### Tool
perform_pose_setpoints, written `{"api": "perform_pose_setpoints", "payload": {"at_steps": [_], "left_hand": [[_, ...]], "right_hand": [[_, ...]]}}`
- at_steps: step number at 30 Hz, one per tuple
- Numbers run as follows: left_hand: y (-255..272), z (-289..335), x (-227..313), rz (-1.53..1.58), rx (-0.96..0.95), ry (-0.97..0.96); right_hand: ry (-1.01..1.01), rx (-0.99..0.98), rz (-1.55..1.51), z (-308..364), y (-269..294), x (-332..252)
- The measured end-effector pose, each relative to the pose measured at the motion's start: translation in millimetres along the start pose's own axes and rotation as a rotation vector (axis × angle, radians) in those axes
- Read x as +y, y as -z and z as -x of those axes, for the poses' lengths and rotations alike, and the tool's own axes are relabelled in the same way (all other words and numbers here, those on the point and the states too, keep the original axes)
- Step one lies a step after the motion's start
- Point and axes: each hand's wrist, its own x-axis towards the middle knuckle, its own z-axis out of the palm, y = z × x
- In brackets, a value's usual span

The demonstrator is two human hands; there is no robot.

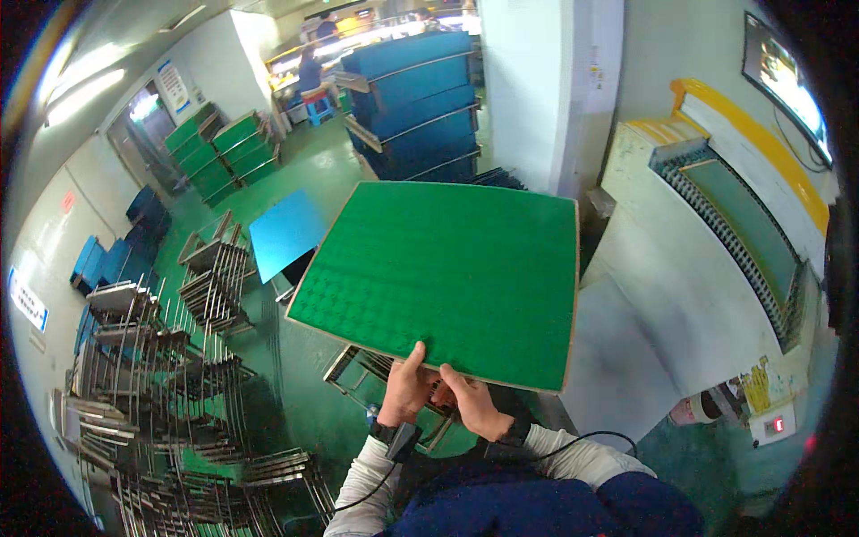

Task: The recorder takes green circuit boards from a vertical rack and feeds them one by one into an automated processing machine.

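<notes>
In front of the person's body, a green board (pixel 447 277) is held up off the floor, tilted in the view. The left hand (pixel 403 396) and the right hand (pixel 479 410) grip its near edge close together, thumbs lying on top and pointing away from the body, the other fingers mostly hidden below. Both forearms come up from the lower edge, in white sleeves, with dark bands at the wrists. The board is flat and rectangular, with a thin pale rim; small raised bumps dot its near left part, and the rest looks smoother. Just beyond its left edge is a blue panel (pixel 288 234); farther left stand folded metal racks (pixel 215 282). Blue bins (pixel 416 107) are stacked beyond the far edge, and a white machine (pixel 707 233) stands to the right.
</notes>
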Motion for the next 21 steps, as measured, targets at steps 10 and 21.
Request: {"api": "perform_pose_setpoints", "payload": {"at_steps": [10,21], "left_hand": [[-63.4,-6.0,-36.0,-0.079,-0.14,0.265],[-48.0,-31.8,-61.7,-0.136,-0.491,0.244]], "right_hand": [[0.109,0.201,-0.114,23.0,54.1,-22.4],[0.331,0.309,-0.251,55.4,111.4,-86.2]]}}
